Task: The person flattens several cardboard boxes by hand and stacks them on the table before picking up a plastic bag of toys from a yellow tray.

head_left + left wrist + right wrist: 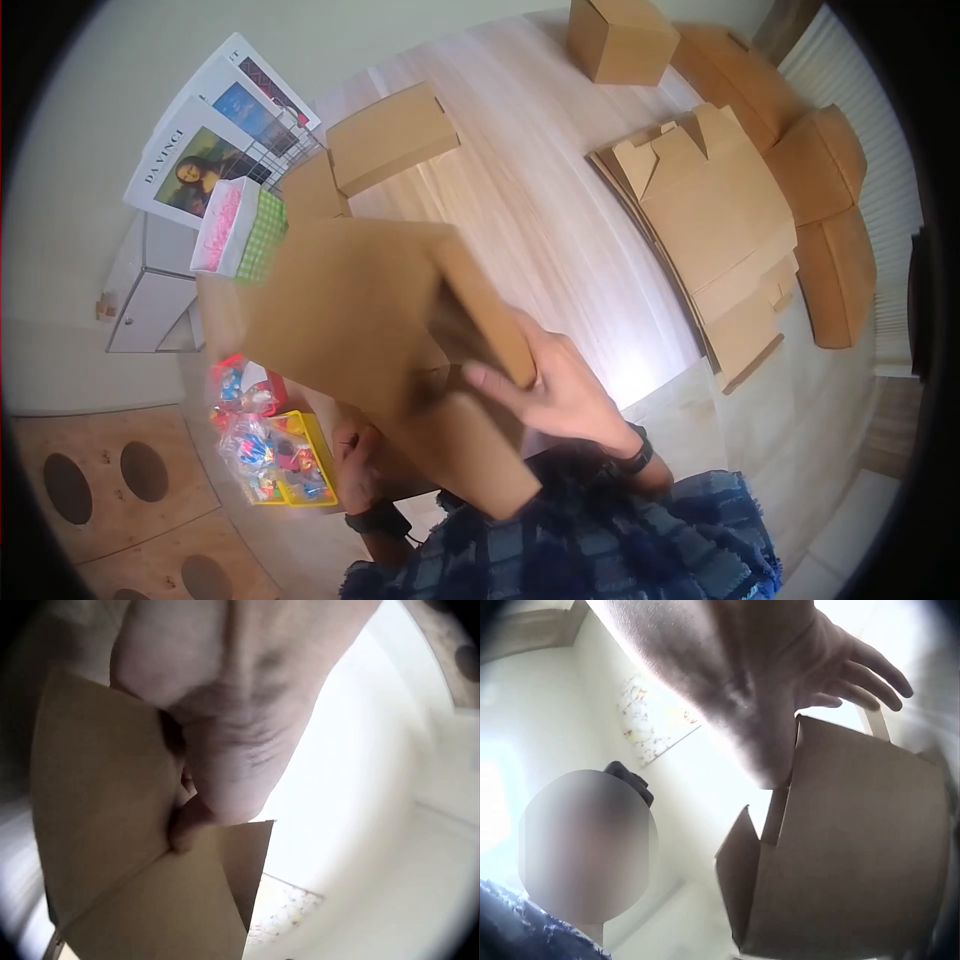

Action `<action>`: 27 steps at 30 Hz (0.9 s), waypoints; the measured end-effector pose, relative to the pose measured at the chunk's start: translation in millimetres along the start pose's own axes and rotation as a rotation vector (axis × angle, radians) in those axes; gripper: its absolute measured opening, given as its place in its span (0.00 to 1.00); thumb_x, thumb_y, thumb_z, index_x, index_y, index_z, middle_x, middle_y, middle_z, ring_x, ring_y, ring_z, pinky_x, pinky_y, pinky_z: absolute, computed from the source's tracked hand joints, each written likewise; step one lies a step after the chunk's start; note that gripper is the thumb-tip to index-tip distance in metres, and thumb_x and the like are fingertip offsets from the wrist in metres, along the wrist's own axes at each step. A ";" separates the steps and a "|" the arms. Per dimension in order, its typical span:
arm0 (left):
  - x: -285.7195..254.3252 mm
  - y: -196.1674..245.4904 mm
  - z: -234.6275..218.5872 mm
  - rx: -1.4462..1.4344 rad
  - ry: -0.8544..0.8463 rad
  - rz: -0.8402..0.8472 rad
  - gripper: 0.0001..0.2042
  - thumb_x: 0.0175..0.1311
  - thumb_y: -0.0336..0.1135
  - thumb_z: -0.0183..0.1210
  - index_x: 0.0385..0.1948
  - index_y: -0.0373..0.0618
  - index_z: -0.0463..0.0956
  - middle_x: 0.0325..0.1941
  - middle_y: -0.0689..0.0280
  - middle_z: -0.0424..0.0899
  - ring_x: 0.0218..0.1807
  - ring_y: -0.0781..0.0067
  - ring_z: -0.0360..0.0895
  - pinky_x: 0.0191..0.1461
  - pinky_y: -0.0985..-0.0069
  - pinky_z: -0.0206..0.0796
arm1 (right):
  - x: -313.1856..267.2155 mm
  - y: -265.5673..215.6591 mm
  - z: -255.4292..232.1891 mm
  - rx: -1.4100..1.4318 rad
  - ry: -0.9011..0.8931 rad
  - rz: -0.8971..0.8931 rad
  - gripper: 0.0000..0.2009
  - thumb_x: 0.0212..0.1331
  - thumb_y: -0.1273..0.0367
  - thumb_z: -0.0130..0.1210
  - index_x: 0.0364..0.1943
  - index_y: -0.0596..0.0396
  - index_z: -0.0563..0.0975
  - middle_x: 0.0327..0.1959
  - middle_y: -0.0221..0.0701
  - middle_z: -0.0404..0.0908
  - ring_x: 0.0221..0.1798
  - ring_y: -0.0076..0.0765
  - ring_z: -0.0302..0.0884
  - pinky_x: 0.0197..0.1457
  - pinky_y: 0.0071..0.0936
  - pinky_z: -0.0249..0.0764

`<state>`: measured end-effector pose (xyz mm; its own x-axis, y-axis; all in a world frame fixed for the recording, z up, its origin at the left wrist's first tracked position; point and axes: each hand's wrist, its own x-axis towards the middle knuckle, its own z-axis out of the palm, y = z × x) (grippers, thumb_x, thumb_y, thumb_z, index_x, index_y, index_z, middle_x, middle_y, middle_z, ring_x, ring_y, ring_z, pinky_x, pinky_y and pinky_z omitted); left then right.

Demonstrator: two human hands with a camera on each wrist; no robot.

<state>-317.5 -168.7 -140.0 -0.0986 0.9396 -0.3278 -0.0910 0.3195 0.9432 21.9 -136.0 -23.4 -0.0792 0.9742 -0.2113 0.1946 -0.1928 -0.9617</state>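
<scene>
A brown cardboard box (340, 300), partly folded and blurred, is held up in front of the person with one side gaping. My right hand (575, 385) grips a wall of it, thumb at the opening and fingers behind the panel. Several of its fingers stretch out past the box edge in the right wrist view. Low on the box's left side is my left hand (355, 460), partly hidden behind cardboard in the head view. The left wrist view has that hand (240, 742) holding the box (105, 802), a fingertip tucked in at a crease.
Flat cardboard blanks (710, 220) are stacked at the right. Folded boxes (620, 45) stand at the back and another (395, 135) lies behind the held one. A yellow basket (325, 465) of wrapped items, a green-checked container (262, 235) and art books (180, 150) line the left.
</scene>
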 end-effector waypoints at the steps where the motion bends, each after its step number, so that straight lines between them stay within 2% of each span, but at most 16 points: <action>1: -5.6 15.9 10.9 0.175 -0.036 -0.006 0.12 0.73 0.35 0.63 0.52 0.42 0.79 0.49 0.65 0.85 0.54 0.67 0.80 0.62 0.68 0.71 | 1.5 -1.5 -2.2 0.027 -0.009 0.093 0.35 0.73 0.51 0.61 0.71 0.66 0.68 0.53 0.63 0.83 0.58 0.63 0.83 0.60 0.42 0.80; 3: -2.3 23.9 19.1 0.517 -0.114 -0.028 0.16 0.71 0.35 0.65 0.56 0.40 0.79 0.50 0.60 0.85 0.57 0.58 0.81 0.63 0.64 0.71 | 3.2 -2.6 -4.9 0.076 -0.029 0.277 0.30 0.77 0.51 0.55 0.67 0.64 0.74 0.47 0.61 0.85 0.51 0.59 0.86 0.54 0.43 0.80; 4: 3.0 18.7 19.9 0.683 -0.151 -0.045 0.19 0.69 0.36 0.67 0.58 0.40 0.78 0.50 0.58 0.85 0.59 0.53 0.81 0.65 0.62 0.71 | -0.6 20.2 15.7 0.085 0.167 0.071 0.25 0.81 0.51 0.48 0.58 0.61 0.80 0.42 0.54 0.87 0.41 0.55 0.85 0.46 0.46 0.77; 5: 4.4 14.6 20.7 0.844 -0.182 -0.068 0.21 0.68 0.37 0.68 0.60 0.40 0.78 0.51 0.55 0.85 0.61 0.47 0.80 0.66 0.60 0.71 | -4.1 35.8 20.6 0.102 0.213 0.040 0.26 0.81 0.49 0.47 0.58 0.60 0.80 0.44 0.53 0.87 0.43 0.54 0.85 0.48 0.45 0.76; 6: 0.8 16.8 29.4 0.643 -0.216 -0.010 0.27 0.66 0.40 0.71 0.64 0.41 0.75 0.54 0.50 0.84 0.65 0.39 0.77 0.71 0.56 0.67 | -5.0 39.4 23.0 0.118 0.253 0.010 0.27 0.81 0.48 0.46 0.58 0.60 0.80 0.46 0.52 0.87 0.46 0.53 0.85 0.50 0.45 0.76; 7: 0.1 28.5 46.5 0.720 -0.179 0.144 0.28 0.65 0.41 0.71 0.65 0.41 0.75 0.54 0.50 0.84 0.64 0.40 0.77 0.71 0.57 0.67 | -4.5 40.1 24.2 0.133 0.290 -0.022 0.28 0.81 0.47 0.45 0.57 0.59 0.80 0.48 0.51 0.87 0.48 0.51 0.85 0.52 0.45 0.75; 9: 6.8 59.7 76.9 0.884 -0.091 0.428 0.30 0.65 0.43 0.71 0.65 0.41 0.73 0.55 0.51 0.84 0.64 0.41 0.78 0.71 0.58 0.66 | -9.4 63.2 2.1 0.174 -0.036 0.300 0.31 0.80 0.47 0.48 0.74 0.55 0.69 0.72 0.47 0.74 0.74 0.45 0.71 0.75 0.37 0.66; 11: 11.4 84.4 93.1 1.068 0.038 0.639 0.31 0.65 0.44 0.72 0.66 0.41 0.72 0.55 0.51 0.84 0.64 0.43 0.78 0.71 0.59 0.66 | -14.9 114.2 6.6 0.262 -0.056 0.074 0.34 0.78 0.48 0.51 0.80 0.52 0.62 0.80 0.44 0.65 0.81 0.42 0.62 0.82 0.35 0.58; 12: 11.3 88.0 95.5 1.162 0.103 0.722 0.33 0.64 0.45 0.72 0.67 0.40 0.71 0.55 0.51 0.83 0.64 0.44 0.78 0.71 0.60 0.65 | -13.7 120.0 4.2 0.400 -0.063 0.187 0.37 0.76 0.53 0.56 0.83 0.50 0.58 0.83 0.41 0.61 0.83 0.42 0.59 0.83 0.36 0.56; 15: 22.7 65.0 79.8 0.713 -0.072 0.378 0.29 0.64 0.46 0.73 0.60 0.36 0.77 0.48 0.52 0.86 0.56 0.50 0.83 0.62 0.63 0.71 | -24.3 123.1 -2.7 0.381 -0.085 0.102 0.37 0.75 0.54 0.58 0.81 0.53 0.60 0.81 0.41 0.64 0.81 0.41 0.62 0.80 0.35 0.62; 17: 21.0 67.9 74.8 0.636 -0.111 0.022 0.25 0.64 0.47 0.73 0.52 0.34 0.82 0.41 0.54 0.88 0.49 0.56 0.85 0.55 0.65 0.73 | -27.2 132.0 -3.3 0.572 -0.046 0.355 0.38 0.73 0.54 0.60 0.81 0.56 0.60 0.79 0.41 0.66 0.79 0.42 0.66 0.77 0.35 0.66; 18: 20.5 73.5 74.7 0.594 -0.135 -0.152 0.24 0.65 0.48 0.73 0.48 0.32 0.84 0.38 0.55 0.88 0.45 0.59 0.86 0.52 0.67 0.74 | -30.4 140.8 -2.2 0.567 -0.038 0.336 0.38 0.72 0.55 0.61 0.80 0.57 0.60 0.79 0.42 0.67 0.77 0.43 0.68 0.76 0.36 0.68; 20: 16.2 83.0 85.8 0.591 -0.138 -0.132 0.23 0.65 0.49 0.73 0.40 0.31 0.86 0.34 0.57 0.89 0.40 0.64 0.86 0.46 0.69 0.74 | -40.3 162.2 0.1 0.453 -0.036 0.156 0.38 0.71 0.56 0.61 0.79 0.60 0.61 0.77 0.43 0.69 0.75 0.46 0.72 0.73 0.37 0.72; 22: 17.4 80.3 89.1 0.568 -0.109 -0.084 0.22 0.64 0.49 0.73 0.34 0.31 0.87 0.32 0.57 0.89 0.37 0.65 0.85 0.44 0.70 0.74 | -38.6 135.7 0.9 0.568 0.011 0.183 0.39 0.70 0.57 0.61 0.79 0.61 0.60 0.77 0.44 0.70 0.73 0.51 0.75 0.72 0.39 0.74; 24: 17.7 64.7 88.2 0.514 -0.036 -0.008 0.22 0.62 0.49 0.75 0.32 0.32 0.87 0.33 0.56 0.89 0.36 0.63 0.85 0.46 0.68 0.73 | -26.6 92.1 -10.0 1.015 0.113 0.553 0.40 0.68 0.59 0.61 0.80 0.62 0.57 0.76 0.45 0.70 0.72 0.55 0.75 0.73 0.41 0.74; 27: 7.7 60.7 85.8 0.741 0.267 0.288 0.19 0.58 0.46 0.77 0.29 0.35 0.86 0.32 0.57 0.89 0.34 0.60 0.83 0.47 0.65 0.72 | -12.6 124.0 -28.5 1.267 -0.301 -0.052 0.41 0.68 0.59 0.60 0.81 0.60 0.55 0.77 0.47 0.69 0.72 0.58 0.74 0.72 0.44 0.75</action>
<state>-238.8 -131.5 -80.6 -0.2577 0.9661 0.0176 0.6395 0.1569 0.7526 74.9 -168.8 -135.1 -0.3054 0.9514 -0.0406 -0.8543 -0.2926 -0.4296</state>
